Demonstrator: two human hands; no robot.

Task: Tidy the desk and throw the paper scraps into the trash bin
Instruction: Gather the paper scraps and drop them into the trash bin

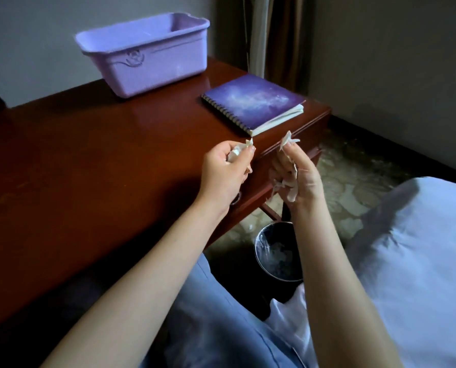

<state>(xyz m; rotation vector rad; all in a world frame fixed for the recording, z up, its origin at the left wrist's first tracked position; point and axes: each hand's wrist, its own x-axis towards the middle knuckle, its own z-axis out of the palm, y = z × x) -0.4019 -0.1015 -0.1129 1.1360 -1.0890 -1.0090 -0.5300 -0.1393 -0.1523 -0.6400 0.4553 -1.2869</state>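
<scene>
White scraps sit crumpled in the left hand, whose fingers curl round them at the centre of the frame, over the front edge of the desk. Just right of it, the right hand pinches one shred between thumb and fingertips, with more shreds tucked under its curled lower fingers. The two hands are near each other but not touching.

Below the right hand, at lower centre, the bin stands on the floor between desk and bed, with pale bits inside it. On the desk, a closed notebook lies by the right corner. A lilac tub stands at upper left.
</scene>
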